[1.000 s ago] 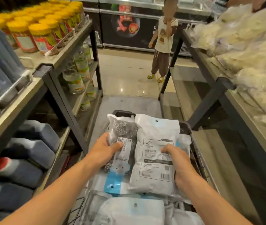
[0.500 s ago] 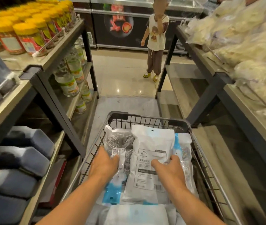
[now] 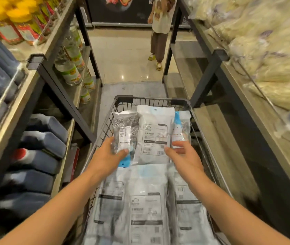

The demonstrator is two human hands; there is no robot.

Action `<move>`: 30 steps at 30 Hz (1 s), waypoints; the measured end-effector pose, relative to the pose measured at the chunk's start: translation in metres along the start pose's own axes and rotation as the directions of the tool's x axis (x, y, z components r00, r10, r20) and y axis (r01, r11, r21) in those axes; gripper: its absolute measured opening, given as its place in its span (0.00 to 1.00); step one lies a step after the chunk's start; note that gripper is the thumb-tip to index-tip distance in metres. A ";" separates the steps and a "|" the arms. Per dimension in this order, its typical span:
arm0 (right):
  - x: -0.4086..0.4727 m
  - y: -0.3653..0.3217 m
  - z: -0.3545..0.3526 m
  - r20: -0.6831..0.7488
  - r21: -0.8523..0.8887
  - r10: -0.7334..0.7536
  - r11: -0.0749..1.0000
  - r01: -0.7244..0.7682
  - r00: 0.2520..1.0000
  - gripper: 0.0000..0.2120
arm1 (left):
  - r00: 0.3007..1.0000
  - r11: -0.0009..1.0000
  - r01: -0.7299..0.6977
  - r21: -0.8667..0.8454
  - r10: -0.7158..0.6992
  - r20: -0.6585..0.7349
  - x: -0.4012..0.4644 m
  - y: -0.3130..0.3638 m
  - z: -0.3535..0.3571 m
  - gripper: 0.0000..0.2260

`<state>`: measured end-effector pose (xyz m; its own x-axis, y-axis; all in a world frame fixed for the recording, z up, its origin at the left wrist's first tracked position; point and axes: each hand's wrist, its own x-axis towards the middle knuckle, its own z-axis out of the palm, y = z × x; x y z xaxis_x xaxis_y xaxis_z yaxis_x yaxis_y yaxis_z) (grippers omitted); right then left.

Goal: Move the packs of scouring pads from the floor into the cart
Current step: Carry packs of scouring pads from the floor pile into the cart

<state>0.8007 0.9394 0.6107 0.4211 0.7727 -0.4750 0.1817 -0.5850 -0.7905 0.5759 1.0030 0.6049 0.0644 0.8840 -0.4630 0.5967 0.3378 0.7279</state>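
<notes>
The left hand (image 3: 109, 156) pinches the clear pack (image 3: 125, 131) to seat it beside the white pack (image 3: 154, 135) in the cart (image 3: 151, 99), while the right hand (image 3: 183, 156) hovers with fingers spread, holding nothing.

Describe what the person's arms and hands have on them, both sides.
Both forearms are bare right up to the bottom edge of the picture, with no sleeve in view. The left hand and the right hand wear no gloves. No watch, bracelet or ring shows on either wrist or on the fingers, though the picture is slightly blurred.
</notes>
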 end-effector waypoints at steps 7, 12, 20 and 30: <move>-0.142 0.007 -0.036 0.160 0.102 0.011 0.994 -0.028 0.987 0.10 | 0.997 0.977 -0.063 -0.202 0.072 0.033 -0.128 -0.004 -0.027 0.17; -0.244 0.003 -0.057 0.318 0.076 -0.073 0.996 0.051 0.945 0.09 | 0.991 0.967 -0.096 -0.235 0.115 0.068 -0.243 -0.012 -0.049 0.05; -0.316 0.008 -0.084 0.338 0.149 -0.103 0.987 0.055 0.936 0.10 | 0.996 0.972 0.068 -0.224 -0.081 -0.048 -0.375 -0.048 -0.091 0.06; -0.347 0.008 -0.079 0.653 0.048 -0.165 0.983 0.177 0.740 0.05 | 0.870 0.905 0.046 -0.424 -0.244 -0.428 -0.507 -0.066 -0.036 0.07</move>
<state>0.7266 0.6464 0.7998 -0.2984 0.8289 -0.4732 0.2100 -0.4266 -0.8797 0.4745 0.5442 0.8095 -0.4321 0.8249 -0.3644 0.2039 0.4830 0.8516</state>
